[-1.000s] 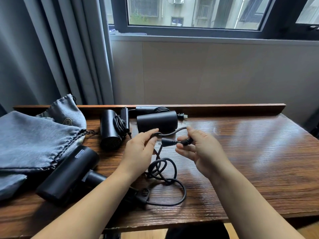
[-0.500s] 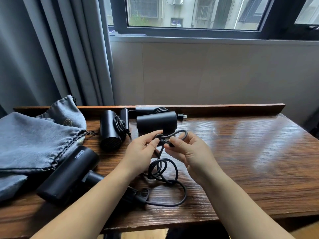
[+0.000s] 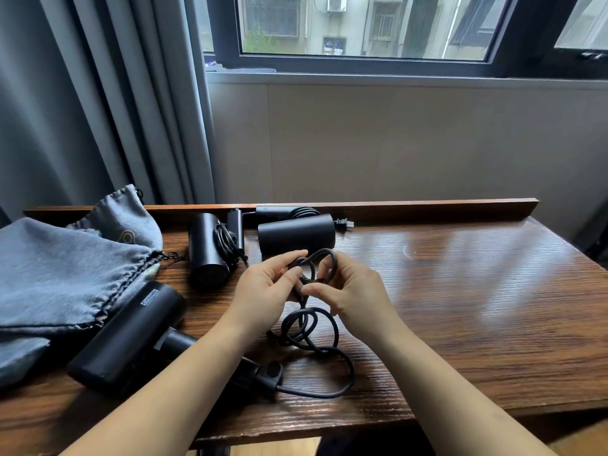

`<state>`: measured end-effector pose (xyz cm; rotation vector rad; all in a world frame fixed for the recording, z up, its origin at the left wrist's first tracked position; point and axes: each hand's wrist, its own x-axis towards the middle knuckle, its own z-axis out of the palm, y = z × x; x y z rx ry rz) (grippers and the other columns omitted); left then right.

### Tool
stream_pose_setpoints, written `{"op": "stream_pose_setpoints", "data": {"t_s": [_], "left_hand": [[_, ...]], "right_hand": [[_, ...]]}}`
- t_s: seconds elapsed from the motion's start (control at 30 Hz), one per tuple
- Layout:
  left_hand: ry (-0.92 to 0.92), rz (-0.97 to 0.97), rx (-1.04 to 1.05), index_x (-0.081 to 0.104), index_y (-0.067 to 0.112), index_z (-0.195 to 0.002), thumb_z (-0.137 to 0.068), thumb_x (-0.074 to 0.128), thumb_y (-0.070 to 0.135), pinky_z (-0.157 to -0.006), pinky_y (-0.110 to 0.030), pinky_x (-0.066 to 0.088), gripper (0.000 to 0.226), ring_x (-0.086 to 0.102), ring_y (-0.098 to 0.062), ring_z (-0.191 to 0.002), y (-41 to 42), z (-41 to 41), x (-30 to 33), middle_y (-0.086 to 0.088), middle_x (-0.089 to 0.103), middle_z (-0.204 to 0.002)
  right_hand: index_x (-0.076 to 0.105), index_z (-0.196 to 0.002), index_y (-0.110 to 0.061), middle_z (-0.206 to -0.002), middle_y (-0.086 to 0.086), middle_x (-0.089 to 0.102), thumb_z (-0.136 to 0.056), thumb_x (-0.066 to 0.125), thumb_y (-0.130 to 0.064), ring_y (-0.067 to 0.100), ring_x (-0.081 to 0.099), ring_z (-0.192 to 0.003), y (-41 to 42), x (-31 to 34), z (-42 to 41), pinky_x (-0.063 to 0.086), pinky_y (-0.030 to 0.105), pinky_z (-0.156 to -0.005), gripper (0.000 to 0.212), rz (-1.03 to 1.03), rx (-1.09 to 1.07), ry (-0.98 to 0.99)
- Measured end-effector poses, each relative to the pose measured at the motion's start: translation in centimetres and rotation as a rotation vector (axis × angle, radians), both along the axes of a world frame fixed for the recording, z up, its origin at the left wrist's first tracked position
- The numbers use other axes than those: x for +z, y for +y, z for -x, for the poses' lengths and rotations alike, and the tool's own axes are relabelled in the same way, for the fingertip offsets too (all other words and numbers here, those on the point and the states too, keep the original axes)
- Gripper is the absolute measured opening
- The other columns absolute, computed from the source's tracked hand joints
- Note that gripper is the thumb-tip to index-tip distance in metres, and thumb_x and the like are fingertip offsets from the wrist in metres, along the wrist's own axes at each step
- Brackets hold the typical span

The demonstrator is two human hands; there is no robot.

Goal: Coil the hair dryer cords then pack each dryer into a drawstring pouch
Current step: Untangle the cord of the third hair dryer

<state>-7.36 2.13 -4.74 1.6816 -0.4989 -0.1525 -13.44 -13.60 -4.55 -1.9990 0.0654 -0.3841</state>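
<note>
A black hair dryer lies at the near left of the wooden table, partly under my left forearm. Its black cord runs in loose loops on the table up to my hands. My left hand pinches the cord's upper loop between thumb and fingers. My right hand pinches the cord's end close beside it. Two more black dryers, one upright and one lying on its side, stand at the back with their cords wound. Grey drawstring pouches lie at the left.
A raised wooden lip runs along the table's far edge, below a wall and window. Grey curtains hang at the back left. A plug pokes out behind the rear dryer.
My right hand has brought the cord's end leftward to my left hand, folding the cord into a small loop held between both hands.
</note>
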Motion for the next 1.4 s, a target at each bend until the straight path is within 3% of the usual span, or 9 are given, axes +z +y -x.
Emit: {"op": "stream_pose_setpoints", "data": {"t_s": [0.13,0.3,0.4,0.57,0.8,0.93,1.07,1.27,1.4], "left_hand": [[0.044,0.050,-0.021,0.067,0.016,-0.123,-0.099,0.053,0.002,-0.071,-0.027,0.059,0.030,0.066,-0.022,-0.071,0.2,0.1,0.2,-0.009,0.064,-0.069],[0.104,0.110,-0.065,0.067,0.012,-0.120,-0.101,0.049,0.002,-0.076,-0.035,0.061,0.028,0.066,-0.026,-0.075,0.1,0.2,0.3,-0.013,0.061,-0.074],[0.185,0.181,-0.144,0.068,0.011,-0.117,-0.101,0.049,0.003,-0.074,-0.033,0.060,0.026,0.068,-0.023,-0.080,0.1,0.6,0.7,-0.010,0.072,-0.087],[0.207,0.211,-0.249,0.065,0.006,-0.120,-0.101,0.047,0.003,-0.078,-0.035,0.061,0.027,0.072,-0.022,-0.101,0.4,1.2,1.3,-0.009,0.074,-0.110],[0.146,0.160,-0.128,0.069,0.006,-0.113,-0.100,0.050,0.003,-0.064,-0.029,0.059,0.023,0.066,-0.021,-0.066,0.1,1.0,0.9,-0.012,0.060,-0.085],[0.137,0.203,-0.041,0.070,0.009,-0.109,-0.100,0.050,0.005,-0.063,-0.036,0.060,0.022,0.064,-0.027,-0.063,0.3,0.6,1.1,-0.007,0.063,-0.073],[0.175,0.270,0.136,0.075,0.025,-0.096,-0.102,0.049,0.005,-0.059,-0.035,0.058,0.033,0.061,-0.031,-0.063,1.1,-1.2,0.5,-0.012,0.054,-0.074],[0.141,0.173,0.166,0.066,0.016,-0.109,-0.100,0.053,0.004,-0.071,-0.037,0.061,0.020,0.070,-0.021,-0.073,0.6,-1.4,-0.1,-0.008,0.060,-0.083],[0.099,0.118,0.139,0.069,0.010,-0.103,-0.095,0.061,0.005,-0.064,-0.028,0.057,0.012,0.066,-0.020,-0.077,0.7,-1.2,0.0,-0.009,0.066,-0.087]], "right_hand": [[0.069,-0.096,-0.031,-0.081,-0.005,0.072,-0.094,0.067,-0.021,0.008,0.067,-0.073,-0.7,0.1,0.1,0.051,0.026,-0.065,0.010,0.042,0.147,0.035],[0.073,-0.095,-0.028,-0.087,-0.004,0.073,-0.090,0.068,-0.032,0.010,0.067,-0.082,-1.6,0.4,0.3,0.056,0.039,-0.073,0.008,0.011,0.191,0.038],[0.066,-0.094,-0.029,-0.100,-0.004,0.071,-0.069,0.080,-0.050,0.014,0.067,-0.096,-2.0,-0.1,-0.2,0.054,0.050,-0.089,0.036,-0.066,0.102,0.004],[0.050,-0.134,-0.033,-0.120,-0.011,0.064,-0.081,0.074,-0.046,0.011,0.061,-0.115,-1.5,-0.6,-0.4,0.048,0.037,-0.102,0.060,0.015,0.315,0.018],[0.067,-0.088,-0.026,-0.086,-0.005,0.064,-0.079,0.065,-0.063,0.013,0.058,-0.083,-3.2,-0.4,-0.7,0.048,0.037,-0.078,0.038,0.460,0.254,0.043],[0.067,-0.085,-0.020,-0.083,-0.003,0.061,-0.093,0.058,-0.053,0.017,0.055,-0.084,-6.0,-0.4,-0.5,0.044,0.038,-0.077,0.035,0.693,0.139,0.114],[0.061,-0.074,-0.019,-0.079,0.003,0.068,-0.098,0.047,-0.051,0.030,0.063,-0.086,-9.6,-0.8,0.3,0.042,0.041,-0.074,0.042,0.762,-0.313,0.162],[0.058,-0.123,-0.020,-0.114,0.011,0.068,-0.098,0.051,-0.036,0.035,0.059,-0.110,-11.3,-0.9,1.3,0.042,0.043,-0.090,0.031,0.832,-0.554,0.413],[0.060,-0.129,-0.017,-0.124,0.007,0.059,-0.090,0.060,-0.019,0.032,0.050,-0.118,-9.9,-1.9,1.4,0.040,0.046,-0.099,0.039,0.779,-0.475,0.165]]}}
